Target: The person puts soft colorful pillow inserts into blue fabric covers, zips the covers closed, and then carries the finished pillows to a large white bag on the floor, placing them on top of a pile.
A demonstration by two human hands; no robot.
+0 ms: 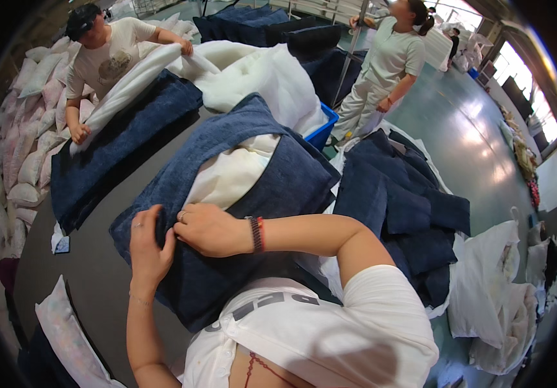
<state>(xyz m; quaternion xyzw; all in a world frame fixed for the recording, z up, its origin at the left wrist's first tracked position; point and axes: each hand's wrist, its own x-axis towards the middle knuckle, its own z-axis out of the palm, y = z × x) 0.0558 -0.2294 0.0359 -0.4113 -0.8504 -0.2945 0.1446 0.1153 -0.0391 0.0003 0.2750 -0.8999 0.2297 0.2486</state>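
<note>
A dark blue plush cushion cover (181,169) lies on the grey table before me, with a white inner cushion (235,169) showing through its long opening. My left hand (152,237) is at the near left part of the cover, thumb and fingers curved around an edge of the blue fabric. Close beside it, my right hand (210,230) pinches the cover's edge at the lower end of the opening. The fingertips of both hands nearly meet; what lies under the right fingers is partly hidden.
Across the grey table (99,233), a co-worker handles white wadding (133,87) over folded blue fabric (128,140). A blue bin (324,128) stands beyond. Blue pieces (390,194) pile at right; a filled pillow (67,334) lies near left. Another person stands behind.
</note>
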